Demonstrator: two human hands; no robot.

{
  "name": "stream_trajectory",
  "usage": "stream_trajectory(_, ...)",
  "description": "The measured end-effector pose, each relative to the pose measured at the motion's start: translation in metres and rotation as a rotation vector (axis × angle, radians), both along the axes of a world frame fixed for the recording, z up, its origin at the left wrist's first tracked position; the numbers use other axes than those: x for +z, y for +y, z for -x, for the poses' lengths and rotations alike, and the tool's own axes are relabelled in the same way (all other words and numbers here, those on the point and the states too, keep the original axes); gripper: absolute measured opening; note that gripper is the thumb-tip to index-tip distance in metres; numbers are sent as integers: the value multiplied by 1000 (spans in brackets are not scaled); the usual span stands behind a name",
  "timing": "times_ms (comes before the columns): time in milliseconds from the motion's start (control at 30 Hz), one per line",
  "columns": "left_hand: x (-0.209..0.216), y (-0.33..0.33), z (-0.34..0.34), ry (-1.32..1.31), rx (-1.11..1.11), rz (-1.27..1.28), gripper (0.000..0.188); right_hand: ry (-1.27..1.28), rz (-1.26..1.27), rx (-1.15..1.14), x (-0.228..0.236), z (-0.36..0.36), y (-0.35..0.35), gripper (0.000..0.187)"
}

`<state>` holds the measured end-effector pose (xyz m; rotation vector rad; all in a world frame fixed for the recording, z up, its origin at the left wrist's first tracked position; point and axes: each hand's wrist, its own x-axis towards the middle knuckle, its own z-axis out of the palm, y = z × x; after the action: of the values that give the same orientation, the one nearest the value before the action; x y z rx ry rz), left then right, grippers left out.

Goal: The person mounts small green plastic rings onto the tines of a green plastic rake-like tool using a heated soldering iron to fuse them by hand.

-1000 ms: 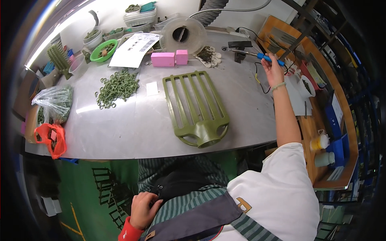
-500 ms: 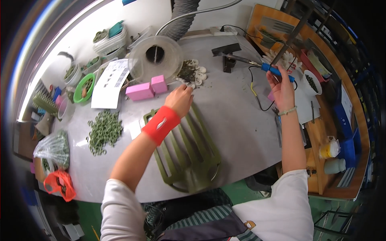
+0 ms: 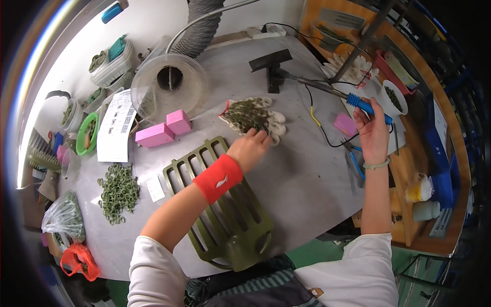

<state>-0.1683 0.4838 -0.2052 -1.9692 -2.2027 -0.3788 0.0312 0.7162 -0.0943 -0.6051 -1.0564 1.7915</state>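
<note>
My left hand (image 3: 249,150), with a red band at its wrist, has its fingers curled at the near edge of a stained white work glove (image 3: 250,115) lying on the table. My fingertips are partly hidden there, and the hand appears to grip the glove. On the right, my right hand (image 3: 373,130) is closed around the blue handle of a large soldering iron (image 3: 360,102). The iron's metal shaft reaches left to a small black stand (image 3: 272,77). Below my left forearm lies an olive-green slotted plastic part (image 3: 230,220), partly covered by the arm.
Small green rings (image 3: 118,192) lie piled on the left. Two pink blocks (image 3: 156,135) and a printed sheet (image 3: 115,128) sit near a clear round hood (image 3: 197,87). Blue-handled pliers (image 3: 356,163) and the iron's black cable lie on the right. A white bowl (image 3: 401,110) stands farther right.
The view has shifted. My left hand and the glove have moved right relative to the pink blocks, and more of the glove shows. My right hand still holds the soldering iron.
</note>
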Motion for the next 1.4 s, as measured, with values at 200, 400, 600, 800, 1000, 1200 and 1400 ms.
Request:
stream_trajectory(200,56,-27,-40,-238,11,-93,32,-181,-261,98,8,-16,-49,24)
stream_trajectory(400,116,-11,-83,-354,-15,-521,41,-404,-513,26,-8,-10,-106,34)
stream_trajectory(600,97,27,-116,-519,-51,-635,43,-579,-876,-276,-20,-6,-123,45)
stream_trajectory(800,91,28,-112,-467,-97,-679,32,-461,-838,-224,-23,-24,-148,46)
stream_trajectory(1000,112,17,-95,-470,-103,-574,25,-1149,-1234,-385,-106,-102,-97,11)
stream_trajectory(1200,130,1,-83,-793,-128,-324,21,-1646,-1342,-50,-105,-135,-62,8)
stream_trajectory(1400,140,-9,-71,-915,-44,-199,19,-1575,-1415,-172,-113,-151,-62,9)
